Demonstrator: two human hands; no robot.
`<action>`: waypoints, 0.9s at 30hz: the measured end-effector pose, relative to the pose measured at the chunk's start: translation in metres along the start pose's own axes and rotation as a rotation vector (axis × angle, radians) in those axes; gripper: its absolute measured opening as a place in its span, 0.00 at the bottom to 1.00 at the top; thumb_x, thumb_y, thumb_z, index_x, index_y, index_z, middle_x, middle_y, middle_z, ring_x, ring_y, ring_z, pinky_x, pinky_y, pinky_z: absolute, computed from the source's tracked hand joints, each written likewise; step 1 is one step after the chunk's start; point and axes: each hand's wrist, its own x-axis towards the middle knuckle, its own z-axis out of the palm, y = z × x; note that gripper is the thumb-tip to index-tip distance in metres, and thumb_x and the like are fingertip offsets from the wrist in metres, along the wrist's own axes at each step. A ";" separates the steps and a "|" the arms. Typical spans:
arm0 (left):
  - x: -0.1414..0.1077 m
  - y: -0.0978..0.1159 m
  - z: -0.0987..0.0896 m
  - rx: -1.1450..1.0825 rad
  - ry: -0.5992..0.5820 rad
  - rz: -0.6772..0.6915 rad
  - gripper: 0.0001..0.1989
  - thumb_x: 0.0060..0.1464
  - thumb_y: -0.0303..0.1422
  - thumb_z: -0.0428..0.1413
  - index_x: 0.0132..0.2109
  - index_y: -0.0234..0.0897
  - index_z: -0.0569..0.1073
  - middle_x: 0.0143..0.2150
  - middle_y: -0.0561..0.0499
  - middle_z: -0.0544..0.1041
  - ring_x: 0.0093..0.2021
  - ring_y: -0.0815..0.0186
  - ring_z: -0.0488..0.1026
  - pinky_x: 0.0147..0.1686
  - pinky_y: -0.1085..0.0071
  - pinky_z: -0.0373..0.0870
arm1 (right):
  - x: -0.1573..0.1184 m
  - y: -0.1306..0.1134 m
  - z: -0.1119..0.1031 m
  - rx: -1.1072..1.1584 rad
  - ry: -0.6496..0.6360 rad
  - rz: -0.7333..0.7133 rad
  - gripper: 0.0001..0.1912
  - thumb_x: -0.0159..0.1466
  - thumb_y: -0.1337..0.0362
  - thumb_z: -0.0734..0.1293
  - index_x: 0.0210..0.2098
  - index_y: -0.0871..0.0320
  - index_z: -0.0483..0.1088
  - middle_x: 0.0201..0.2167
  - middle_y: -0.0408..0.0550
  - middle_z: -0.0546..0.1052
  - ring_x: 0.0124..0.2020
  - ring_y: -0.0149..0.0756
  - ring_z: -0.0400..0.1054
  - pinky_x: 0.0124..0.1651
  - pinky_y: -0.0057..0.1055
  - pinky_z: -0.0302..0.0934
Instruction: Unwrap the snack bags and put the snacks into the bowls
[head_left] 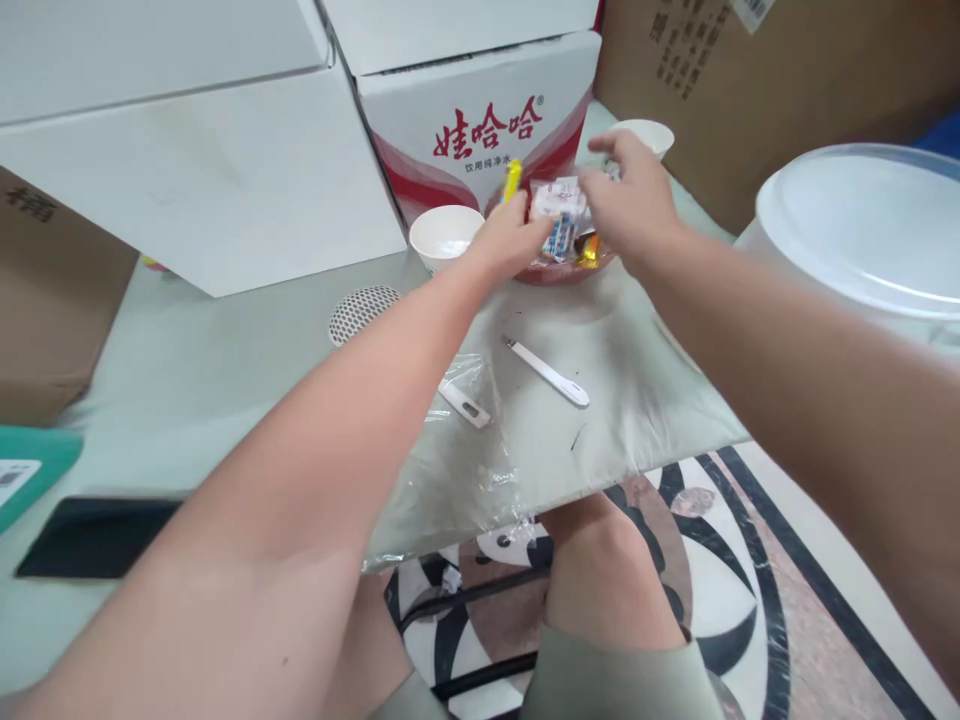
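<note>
Carton (480,135) blocks behind bowl (556,273); near side open; white cup (425,248) flanks left.

Both arms (337,430) outstretched forward — left hand (514,240) nearer, right hand (634,195) slightly farther out, fingers (609,146) loosely parted.

Table (247,330): pale grey-green cover, faint creases near the front edge; dull sheen. Back of table: white box (225,180) at left, second white carton (150,50) stacked on it. Beside these, printed box (405,105), white with red characters and red sweeps, another white carton above. Brown box (45,290) at left edge; larger brown box (787,120) upper right, dark characters, part of a label. Right: white tub (862,230), rounded rim, highlights along it. Blue patch (941,135) behind tub, unidentified. Floor (817,630): polished stone, black, white and pinkish-brown curved inlay, dark bands. Dark bars (487,676) cross below table edge. Lighting: soft, diffuse.
</note>
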 end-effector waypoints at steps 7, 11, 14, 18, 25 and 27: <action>-0.048 0.004 -0.005 0.069 -0.051 0.035 0.19 0.64 0.33 0.51 0.58 0.31 0.74 0.61 0.38 0.78 0.62 0.53 0.73 0.65 0.55 0.66 | -0.100 0.046 0.007 -0.064 0.011 -0.308 0.17 0.63 0.68 0.64 0.52 0.53 0.72 0.57 0.55 0.78 0.62 0.48 0.70 0.70 0.51 0.58; -0.099 0.012 -0.023 0.065 -0.040 0.076 0.20 0.64 0.32 0.52 0.60 0.31 0.74 0.63 0.39 0.77 0.65 0.53 0.72 0.68 0.56 0.64 | -0.170 0.043 0.002 0.029 -0.032 -0.221 0.17 0.63 0.64 0.64 0.51 0.53 0.72 0.58 0.57 0.77 0.63 0.50 0.70 0.68 0.53 0.61; -0.163 0.005 -0.040 0.098 -0.020 0.008 0.19 0.63 0.33 0.54 0.58 0.32 0.76 0.60 0.39 0.78 0.63 0.54 0.74 0.66 0.56 0.67 | -0.232 0.028 -0.004 0.082 -0.150 -0.111 0.15 0.63 0.62 0.64 0.49 0.52 0.73 0.55 0.55 0.78 0.59 0.51 0.72 0.63 0.53 0.64; -0.261 -0.015 -0.052 0.196 0.079 -0.169 0.15 0.62 0.31 0.54 0.53 0.33 0.78 0.59 0.39 0.78 0.61 0.54 0.75 0.66 0.55 0.68 | -0.306 0.004 -0.007 0.008 -0.290 0.054 0.18 0.65 0.55 0.66 0.52 0.52 0.74 0.53 0.57 0.77 0.52 0.52 0.74 0.55 0.52 0.67; -0.377 -0.005 -0.035 0.403 -0.226 -0.247 0.33 0.58 0.41 0.63 0.69 0.44 0.69 0.79 0.40 0.58 0.80 0.38 0.48 0.74 0.34 0.49 | -0.370 -0.019 0.002 0.119 -0.433 0.429 0.37 0.64 0.47 0.66 0.69 0.53 0.62 0.40 0.51 0.79 0.35 0.44 0.73 0.42 0.44 0.68; -0.391 0.001 -0.028 0.440 -0.267 -0.247 0.30 0.64 0.31 0.56 0.72 0.44 0.66 0.79 0.41 0.56 0.80 0.41 0.48 0.75 0.35 0.52 | -0.376 -0.019 0.006 0.287 -0.428 0.444 0.32 0.63 0.49 0.68 0.64 0.53 0.67 0.44 0.52 0.80 0.36 0.42 0.73 0.42 0.41 0.68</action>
